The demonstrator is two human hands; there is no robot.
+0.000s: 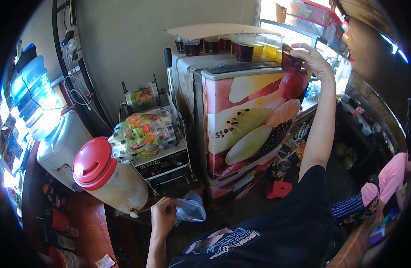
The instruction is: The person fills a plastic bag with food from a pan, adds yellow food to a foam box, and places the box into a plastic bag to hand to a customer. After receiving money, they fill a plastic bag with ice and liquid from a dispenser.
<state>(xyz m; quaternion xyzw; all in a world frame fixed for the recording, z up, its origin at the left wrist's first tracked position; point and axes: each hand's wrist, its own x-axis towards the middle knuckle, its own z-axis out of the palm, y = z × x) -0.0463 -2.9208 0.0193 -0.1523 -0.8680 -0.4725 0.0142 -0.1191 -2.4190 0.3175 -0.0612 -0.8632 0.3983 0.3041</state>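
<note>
My right hand is raised at the front corner of the fridge top, its fingers closed round a clear plastic cup of dark red drink. Lower down, my left hand pinches the edge of a clear plastic bag, which hangs open to its right. More cups of dark drink and yellow drink stand on the fridge, partly hidden beneath a flat pale board. Fruit pictures cover the fridge door.
A cup sealer with printed film stands left of the fridge. Beside it is a drink jug with a red lid. A water dispenser is farther left. Someone in a pink top bends at right, past a red stool.
</note>
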